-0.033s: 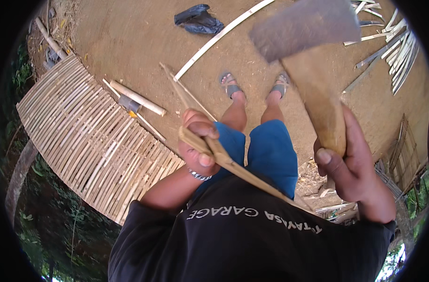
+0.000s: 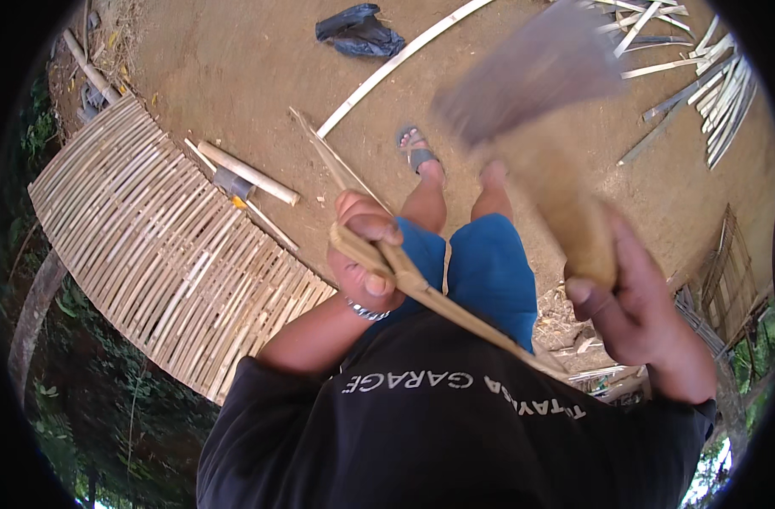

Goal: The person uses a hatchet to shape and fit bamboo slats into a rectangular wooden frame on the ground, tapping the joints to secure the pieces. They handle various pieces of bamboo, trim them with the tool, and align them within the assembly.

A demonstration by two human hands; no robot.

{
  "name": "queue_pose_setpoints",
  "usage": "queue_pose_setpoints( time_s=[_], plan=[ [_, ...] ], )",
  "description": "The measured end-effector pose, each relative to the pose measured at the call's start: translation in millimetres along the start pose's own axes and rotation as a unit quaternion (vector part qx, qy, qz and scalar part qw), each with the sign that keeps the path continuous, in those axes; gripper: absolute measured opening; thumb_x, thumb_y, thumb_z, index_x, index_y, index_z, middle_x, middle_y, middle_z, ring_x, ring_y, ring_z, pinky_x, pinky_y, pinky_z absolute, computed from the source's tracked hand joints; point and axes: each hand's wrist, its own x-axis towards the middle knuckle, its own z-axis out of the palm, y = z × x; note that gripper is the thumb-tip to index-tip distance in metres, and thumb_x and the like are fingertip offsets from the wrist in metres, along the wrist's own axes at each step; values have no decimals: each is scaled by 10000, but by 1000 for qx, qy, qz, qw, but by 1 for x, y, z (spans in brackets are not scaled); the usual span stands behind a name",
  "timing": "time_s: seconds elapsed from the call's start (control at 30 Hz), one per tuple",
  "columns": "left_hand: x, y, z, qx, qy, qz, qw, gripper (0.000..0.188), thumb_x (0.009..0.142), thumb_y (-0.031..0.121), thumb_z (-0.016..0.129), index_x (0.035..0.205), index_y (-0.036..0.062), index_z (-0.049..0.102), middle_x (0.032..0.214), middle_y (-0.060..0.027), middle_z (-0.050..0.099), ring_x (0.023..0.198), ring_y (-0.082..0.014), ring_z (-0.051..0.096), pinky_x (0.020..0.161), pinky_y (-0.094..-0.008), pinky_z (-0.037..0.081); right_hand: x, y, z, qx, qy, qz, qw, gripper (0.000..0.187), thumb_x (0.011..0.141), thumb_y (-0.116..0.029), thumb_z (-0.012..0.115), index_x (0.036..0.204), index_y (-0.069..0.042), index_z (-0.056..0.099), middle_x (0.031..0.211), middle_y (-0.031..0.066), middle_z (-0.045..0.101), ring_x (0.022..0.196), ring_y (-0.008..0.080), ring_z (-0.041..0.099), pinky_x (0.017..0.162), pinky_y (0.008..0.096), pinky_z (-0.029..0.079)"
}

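Note:
My left hand (image 2: 366, 253) is closed round light brown bamboo strips (image 2: 472, 321). One long strip runs from beyond the fingers down across my shorts and the front of my shirt, and a short bent piece sticks out by the thumb. Raised on the right, my right hand (image 2: 629, 297) grips the thick wooden handle of a cleaver (image 2: 532, 72). Its broad dark metal blade is smeared by motion and hangs above the ground, in front of my right foot and apart from the bamboo strips.
To the left lies a slatted bamboo panel (image 2: 162, 254), with a bamboo pole (image 2: 247, 172) and a dark-bladed tool (image 2: 233, 183) beside it. Ahead are a black plastic bag (image 2: 358, 32) and a long pale strip (image 2: 387, 72). Split strips (image 2: 718, 106) are heaped at the far right.
My right hand and the cleaver have shifted slightly to the left, the blade now covering my right sandal. My left hand has moved a little right with the bamboo strips.

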Motion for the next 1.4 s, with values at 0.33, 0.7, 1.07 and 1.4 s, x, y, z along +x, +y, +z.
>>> queue_pose_setpoints(
  time_s=[0.33, 0.7, 1.07, 1.4],
  plan=[
    [-28, 14, -16, 80, 92, 39, 992, 726, 1024, 717, 253, 840, 78, 545, 729, -66, 544, 699, -222, 534, 788, -397, 398, -39, -34, 29, -111, -59, 49, 991, 675, 939, -73, 648, 1553, -54, 368, 991, 266, 702, 852, 423, 711, 800, 471, 569],
    [-36, 17, -21, 59, 100, 65, 991, 680, 1054, 659, 303, 821, 68, 543, 774, -66, 542, 684, -204, 508, 674, -348, 419, -49, -53, 39, -191, -25, 30, 981, 686, 925, -98, 664, 1545, -60, 373, 864, 250, 688, 763, 438, 685, 757, 506, 554],
    [-46, 20, -22, 63, 124, 26, 990, 744, 1022, 717, 302, 762, 61, 538, 732, -74, 521, 718, -201, 503, 722, -338, 414, -43, -65, 43, -185, -132, 120, 966, 652, 929, -63, 621, 1534, -48, 379, 895, 264, 690, 772, 456, 683, 746, 510, 554],
    [-50, 13, -32, 33, 82, -9, 996, 733, 1029, 714, 213, 792, 104, 543, 705, -44, 546, 683, -217, 511, 803, -389, 375, -43, -57, 43, -245, -181, 93, 948, 687, 888, -24, 654, 1528, -51, 406, 974, 268, 703, 798, 416, 709, 720, 505, 560]
  ],
)
